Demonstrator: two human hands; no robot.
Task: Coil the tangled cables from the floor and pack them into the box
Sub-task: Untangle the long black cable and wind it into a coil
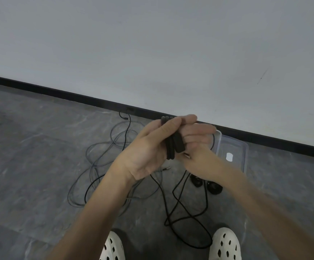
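Where the grey, marbled stone-look floor [30, 156] meets the pale wall along a black baseboard [58, 91], a loose tangle of thin grey and black cables [100, 162] sprawls in overlapping loops; one metal-tipped plug lies near the baseboard. Left hand [148, 149], palm turned up: fingers closed around a bundle of black cable [171, 143] folded into several parallel, matte, round strands, held upright above the floor. Right hand [197, 147] just beside it, touching the bundle: fingers curled about the same strands, with what looks like a flat black strap against them. Thin black cable [178, 203] hangs from the hands and trails in slack loops to the floor between two white perforated clogs [225, 244]. Two small dark rounded objects [205, 184] lie under the right wrist; too blurred to identify. Right of the hands, a clear plastic box [244, 152], rectangular with rounded corners, sits on the floor near the baseboard, a white label on it.
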